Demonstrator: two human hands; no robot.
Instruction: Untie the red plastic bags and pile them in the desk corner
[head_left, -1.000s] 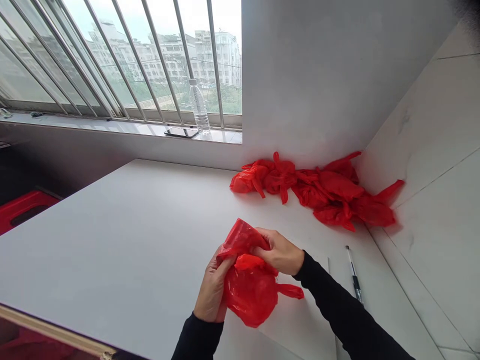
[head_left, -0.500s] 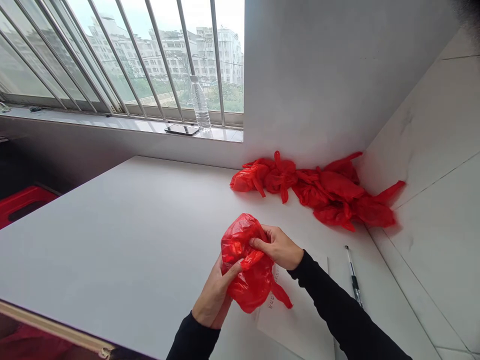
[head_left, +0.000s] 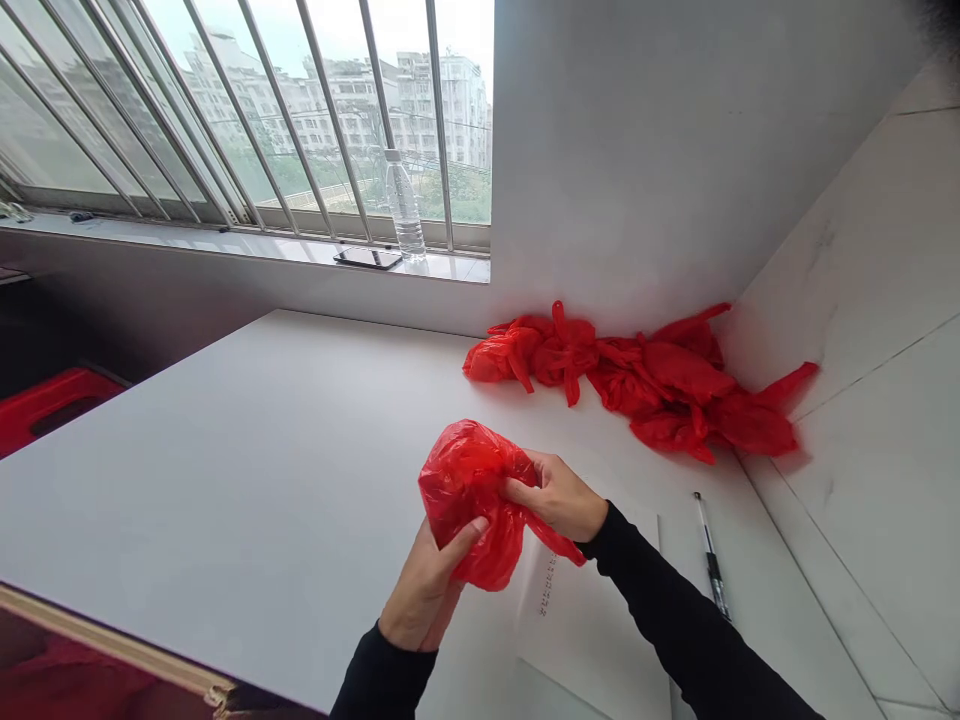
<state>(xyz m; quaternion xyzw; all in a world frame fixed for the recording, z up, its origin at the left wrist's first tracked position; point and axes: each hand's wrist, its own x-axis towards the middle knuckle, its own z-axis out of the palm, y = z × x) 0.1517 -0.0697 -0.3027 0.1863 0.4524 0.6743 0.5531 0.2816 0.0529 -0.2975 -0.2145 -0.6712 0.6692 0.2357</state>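
Note:
Over the table's front part I hold up a crumpled red plastic bag (head_left: 466, 468). My left hand (head_left: 429, 580) grips it from below, thumb pressed on its near face and fingers hidden behind. At the bag's right side my right hand (head_left: 562, 495) pinches the plastic between thumb and fingers. A loose strip of the bag hangs down to the right, beneath that hand. What the bag contains, if anything, I cannot make out. Below my right forearm lies a white sheet or pad of paper (head_left: 570, 640) with a line of print.
Several knotted red bags (head_left: 675, 380) lie along the back right of the white table (head_left: 225, 460), against the wall. A pen (head_left: 711, 555) is at the right. On the window sill stand a water bottle (head_left: 405, 215) and a flat phone (head_left: 367, 258). A red stool (head_left: 60, 405) is at far left.
The bag has turned and shifted slightly up and left, its bulge now tilted to the left. Its hanging strip has swung up. My left thumb no longer pins the folded strip.

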